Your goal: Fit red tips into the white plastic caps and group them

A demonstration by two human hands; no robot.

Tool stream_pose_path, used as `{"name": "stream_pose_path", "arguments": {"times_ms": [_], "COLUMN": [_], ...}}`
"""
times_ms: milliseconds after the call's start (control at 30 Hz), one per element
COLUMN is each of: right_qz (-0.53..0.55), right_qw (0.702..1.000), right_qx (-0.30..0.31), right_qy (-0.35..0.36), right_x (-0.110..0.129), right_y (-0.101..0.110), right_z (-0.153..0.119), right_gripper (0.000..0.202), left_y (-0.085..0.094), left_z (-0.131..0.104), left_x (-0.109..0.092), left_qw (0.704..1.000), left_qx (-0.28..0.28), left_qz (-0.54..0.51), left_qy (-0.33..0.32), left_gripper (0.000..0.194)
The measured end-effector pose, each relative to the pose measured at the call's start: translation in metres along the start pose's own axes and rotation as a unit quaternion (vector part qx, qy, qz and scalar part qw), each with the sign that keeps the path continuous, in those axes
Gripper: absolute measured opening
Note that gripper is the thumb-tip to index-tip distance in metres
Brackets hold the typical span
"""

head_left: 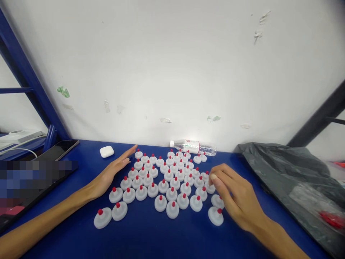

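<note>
Many round white caps with small red tips [171, 194] stand upright on the blue tabletop [140, 237], in a left cluster and a larger middle and right cluster. My left hand [111, 174] rests on its edge along the left cluster, fingers straight and together, holding nothing. On the right, my right hand [234, 194] has its fingers curled and the thumb pressed toward them. Its fingertips are over a white cap [209, 187] whose red tip is hidden; whether they grip it I cannot make out. Another cap [215, 216] sits just below that hand.
A clear plastic bottle [192, 146] lies on its side by the white wall [172, 72]. A white earbud case [107, 151] is at the back left, near a dark phone [58, 149] and a partly blurred screen. A grey plastic bag [272, 172] covers the right side.
</note>
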State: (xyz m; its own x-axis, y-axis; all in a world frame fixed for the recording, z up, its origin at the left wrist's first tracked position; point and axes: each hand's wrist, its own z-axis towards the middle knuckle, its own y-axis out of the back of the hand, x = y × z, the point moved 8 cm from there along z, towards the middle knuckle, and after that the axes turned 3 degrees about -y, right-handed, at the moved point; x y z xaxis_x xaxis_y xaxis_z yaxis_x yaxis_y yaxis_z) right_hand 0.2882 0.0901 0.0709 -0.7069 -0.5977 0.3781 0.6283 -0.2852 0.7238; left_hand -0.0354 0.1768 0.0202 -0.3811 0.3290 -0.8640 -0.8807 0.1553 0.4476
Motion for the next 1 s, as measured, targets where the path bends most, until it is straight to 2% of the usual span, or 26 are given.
{"name": "stream_pose_path", "arguments": {"times_ms": [267, 467, 767, 1000], "right_qz": [0.008, 0.008, -0.004, -0.008], "right_qw": [1.000, 1.000, 1.000, 1.000], "right_qx": [0.015, 0.017, -0.011, -0.014], "right_qy": [-0.002, 0.004, 0.023, 0.019], "right_x": [-0.001, 0.000, 0.003, 0.000], "right_y": [-0.002, -0.002, 0.004, 0.003], "right_z": [0.000, 0.001, 0.003, 0.001], "right_gripper": [0.023, 0.023, 0.022, 0.022], "left_y": [-0.010, -0.011, -0.015, -0.002], "left_z": [-0.004, -0.005, -0.005, -0.002], "left_x": [-0.004, -0.009, -0.014, -0.011], "left_qw": [0.999, 0.999, 0.997, 0.999], "left_qx": [0.034, 0.019, 0.077, -0.011], "left_qz": [-0.010, 0.029, 0.009, 0.001], "left_qy": [0.007, -0.003, -0.001, -0.031], "left_gripper": [0.056, 0.055, 0.053, 0.050]}}
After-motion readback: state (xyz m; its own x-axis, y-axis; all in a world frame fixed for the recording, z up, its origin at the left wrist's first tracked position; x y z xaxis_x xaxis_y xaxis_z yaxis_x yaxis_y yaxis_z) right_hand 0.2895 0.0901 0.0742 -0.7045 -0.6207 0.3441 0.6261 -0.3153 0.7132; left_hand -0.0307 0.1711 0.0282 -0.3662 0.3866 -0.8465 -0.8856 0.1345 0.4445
